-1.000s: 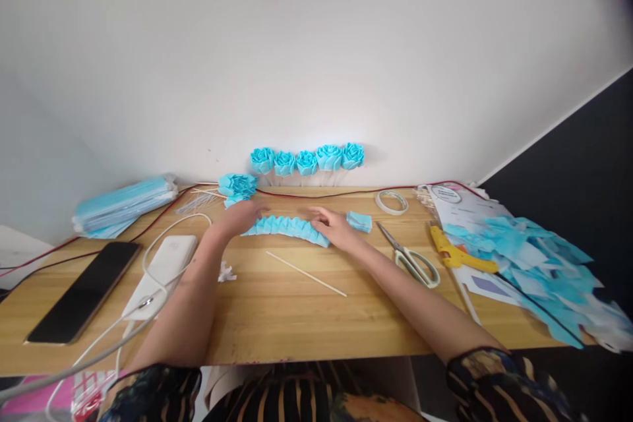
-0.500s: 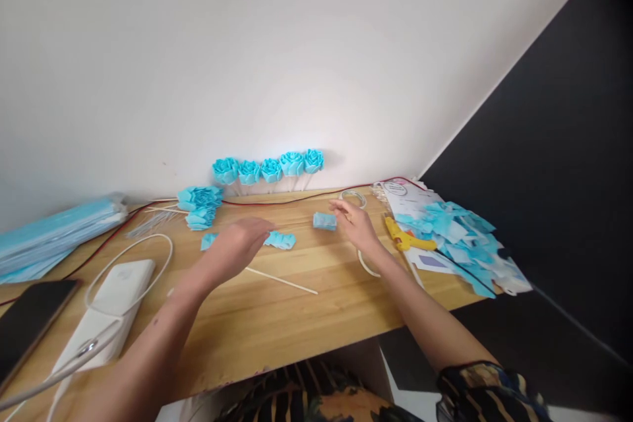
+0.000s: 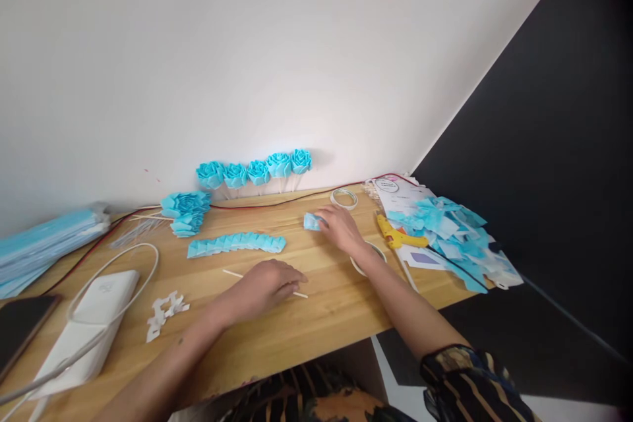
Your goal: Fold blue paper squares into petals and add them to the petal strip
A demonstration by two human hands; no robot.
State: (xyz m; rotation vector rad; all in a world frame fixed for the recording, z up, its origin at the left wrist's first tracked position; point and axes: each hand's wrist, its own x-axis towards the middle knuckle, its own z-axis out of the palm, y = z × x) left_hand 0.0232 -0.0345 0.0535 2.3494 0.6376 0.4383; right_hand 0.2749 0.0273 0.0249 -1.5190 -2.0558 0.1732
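My left hand [image 3: 271,287] is low over a thin white stick [image 3: 232,272] on the wooden table, its fingers reaching out across the stick's middle. Both ends of the stick stick out from under the hand. My right hand [image 3: 340,227] has its fingertips closed on the right end of a small blue fabric piece [image 3: 311,221]; those fingers partly hide it. Behind my left hand lies a long pleated blue fabric strip [image 3: 236,244]. A roll of tape [image 3: 368,257] is partly covered by my right wrist.
Several blue fabric roses [image 3: 258,173] lean against the wall, with more blue flowers [image 3: 186,211] at left. Another tape roll [image 3: 343,198], a yellow glue gun [image 3: 398,235] and a heap of blue fabric pieces [image 3: 445,231] are rightward. White scraps [image 3: 165,313], a white power bank [image 3: 93,330] and a phone [image 3: 24,330] lie left.
My left hand has moved from above the pleated strip toward me and right, down to the white stick, uncovering the strip and white scraps. My right hand has moved onto the small blue piece.
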